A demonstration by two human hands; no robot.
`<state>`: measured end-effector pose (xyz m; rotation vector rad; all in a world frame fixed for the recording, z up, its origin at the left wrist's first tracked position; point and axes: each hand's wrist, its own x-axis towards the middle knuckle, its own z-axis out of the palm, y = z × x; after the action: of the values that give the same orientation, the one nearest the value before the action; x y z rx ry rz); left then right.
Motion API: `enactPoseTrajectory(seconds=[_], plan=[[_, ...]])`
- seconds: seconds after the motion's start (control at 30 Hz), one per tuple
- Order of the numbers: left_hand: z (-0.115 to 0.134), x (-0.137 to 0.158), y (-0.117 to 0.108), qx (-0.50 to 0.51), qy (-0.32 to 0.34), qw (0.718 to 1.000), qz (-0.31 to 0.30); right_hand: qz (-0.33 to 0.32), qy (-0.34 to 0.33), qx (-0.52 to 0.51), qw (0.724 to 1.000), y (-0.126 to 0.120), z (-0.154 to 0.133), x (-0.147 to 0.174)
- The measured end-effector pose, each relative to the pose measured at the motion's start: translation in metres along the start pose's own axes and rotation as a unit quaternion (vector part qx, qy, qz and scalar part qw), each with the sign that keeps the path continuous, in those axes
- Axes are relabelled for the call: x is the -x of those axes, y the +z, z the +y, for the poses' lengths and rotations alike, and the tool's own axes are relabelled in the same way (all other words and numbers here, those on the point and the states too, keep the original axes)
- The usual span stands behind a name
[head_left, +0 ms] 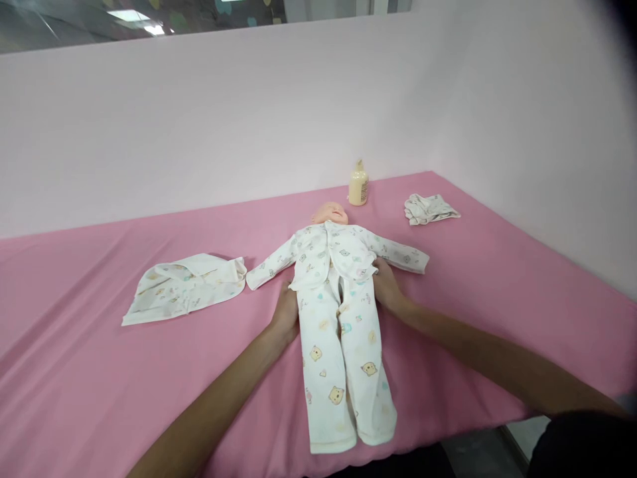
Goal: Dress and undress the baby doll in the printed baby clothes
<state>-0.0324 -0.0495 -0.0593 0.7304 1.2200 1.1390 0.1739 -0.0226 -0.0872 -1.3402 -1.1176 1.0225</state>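
Observation:
A baby doll (329, 214) lies on its back, dressed in a white printed long-sleeved baby top (343, 252) with both sleeves spread outward. White baby pants (348, 372) with bear prints cover its legs, the cuffs pointing toward me. My left hand (286, 313) is closed at the left side of the waist, just under the hem of the top. At the opposite side, my right hand (387, 287) grips the waist of the pants, its fingertips partly tucked beneath the top. The fabric hides most of the fingers on both hands.
A folded white printed cloth garment (186, 289) lies to the left. Behind the doll stands a cream pump bottle (358, 186), and a small crumpled cloth (428, 209) is at the back right. The pink sheet (478, 299) ends at pale walls behind and right.

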Motion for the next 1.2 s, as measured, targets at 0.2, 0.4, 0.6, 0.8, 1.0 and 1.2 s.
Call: enactPoseTrajectory(seconds=[0.2, 0.4, 0.6, 0.8, 1.0, 1.2], plan=[[0.010, 0.024, 0.011, 0.064, -0.106, 0.990, -0.066, -0.003, 0.103, -0.096, 0.990, 0.004, -0.001, 0.000], [0.017, 0.039, 0.018, 0.068, -0.124, 0.981, -0.130, -0.068, 0.131, -0.131, 0.980, 0.003, -0.007, -0.003], [0.013, 0.034, 0.017, 0.100, -0.141, 0.973, -0.153, -0.059, 0.143, -0.156, 0.976, 0.006, -0.010, -0.006], [0.007, 0.032, 0.013, 0.116, -0.109, 0.972, -0.170, -0.059, 0.149, -0.155, 0.975, 0.006, -0.011, -0.005], [0.008, 0.032, -0.002, 0.099, -0.128, 0.964, -0.211, -0.054, 0.133, -0.154, 0.978, 0.005, -0.006, -0.007], [0.014, 0.037, -0.016, 0.125, -0.066, 0.954, -0.265, -0.061, 0.121, -0.163, 0.977, 0.005, -0.001, -0.010]])
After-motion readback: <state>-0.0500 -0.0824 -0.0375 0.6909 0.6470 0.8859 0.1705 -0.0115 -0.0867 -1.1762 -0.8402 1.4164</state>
